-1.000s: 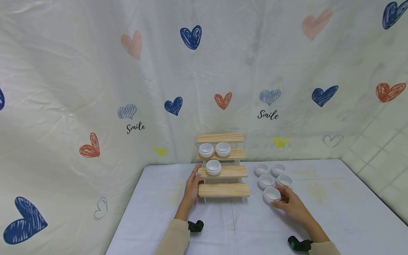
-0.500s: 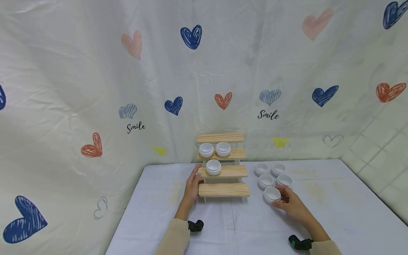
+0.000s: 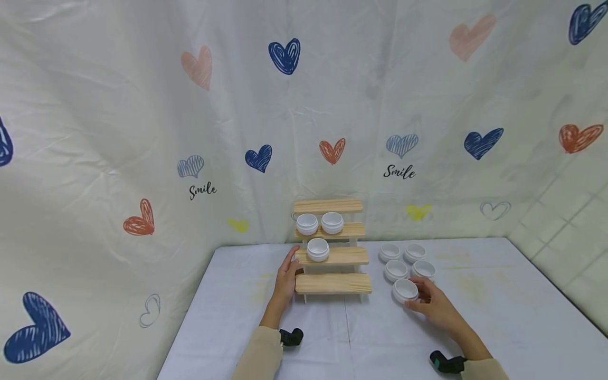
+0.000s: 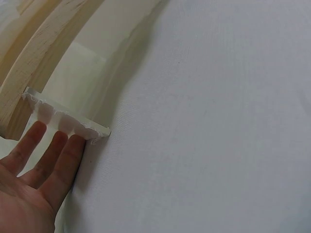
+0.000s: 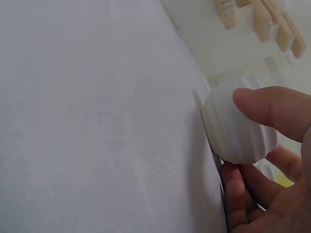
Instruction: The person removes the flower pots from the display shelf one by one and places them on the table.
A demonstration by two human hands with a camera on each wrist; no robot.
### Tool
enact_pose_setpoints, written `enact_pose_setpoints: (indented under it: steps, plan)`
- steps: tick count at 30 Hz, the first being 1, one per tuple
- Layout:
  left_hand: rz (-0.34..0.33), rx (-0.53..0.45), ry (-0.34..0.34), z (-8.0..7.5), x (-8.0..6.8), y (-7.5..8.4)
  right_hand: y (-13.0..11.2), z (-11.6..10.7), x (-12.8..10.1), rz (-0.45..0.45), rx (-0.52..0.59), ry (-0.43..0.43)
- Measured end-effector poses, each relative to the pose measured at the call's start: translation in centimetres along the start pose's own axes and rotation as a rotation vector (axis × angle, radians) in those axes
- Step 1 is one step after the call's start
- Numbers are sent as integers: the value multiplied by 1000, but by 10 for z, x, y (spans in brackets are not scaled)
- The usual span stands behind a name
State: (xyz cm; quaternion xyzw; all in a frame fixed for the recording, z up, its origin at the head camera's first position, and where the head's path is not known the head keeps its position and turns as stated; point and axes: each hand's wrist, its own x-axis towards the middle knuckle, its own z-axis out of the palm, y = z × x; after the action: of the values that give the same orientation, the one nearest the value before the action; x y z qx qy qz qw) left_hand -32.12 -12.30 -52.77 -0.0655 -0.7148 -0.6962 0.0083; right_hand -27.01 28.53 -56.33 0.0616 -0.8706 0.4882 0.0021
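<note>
In the head view, a tiered wooden stand [image 3: 333, 283] with light planks on white supports stands against the back. My left hand [image 3: 285, 279] is at its left side; in the left wrist view, fairly straight fingers [image 4: 63, 162] touch a white side support [image 4: 68, 116]. To the right, my right hand [image 3: 434, 306] holds a small white bowl [image 3: 405, 290] at the table, thumb on one side and fingers on the other, as the right wrist view shows the bowl [image 5: 238, 126] too. Behind it are more white bowls [image 3: 396, 269] in a cluster. Three bowls [image 3: 318, 249] sit on the stand's middle tiers.
A white cloth covers the table [image 3: 332, 338]. Behind it hangs a pale curtain [image 3: 351, 95] printed with hearts and "Smile". A tiled-looking wall [image 3: 570, 232] borders the right side. Black devices [image 3: 446, 363] are strapped to both wrists.
</note>
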Motion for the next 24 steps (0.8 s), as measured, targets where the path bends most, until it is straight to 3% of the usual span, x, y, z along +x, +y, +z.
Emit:
enact_pose_setpoints:
  steps: [8,17,24]
  plan:
    - [-5,4,4,0,-1,1,-1,0,-1,-6,5,5]
    - [-12,-3,7,-1,-3,0,1,-1,-3,-76,66,31]
    - [-4,1,13,0,-3,1,-6,-7,-7,-9,25,57]
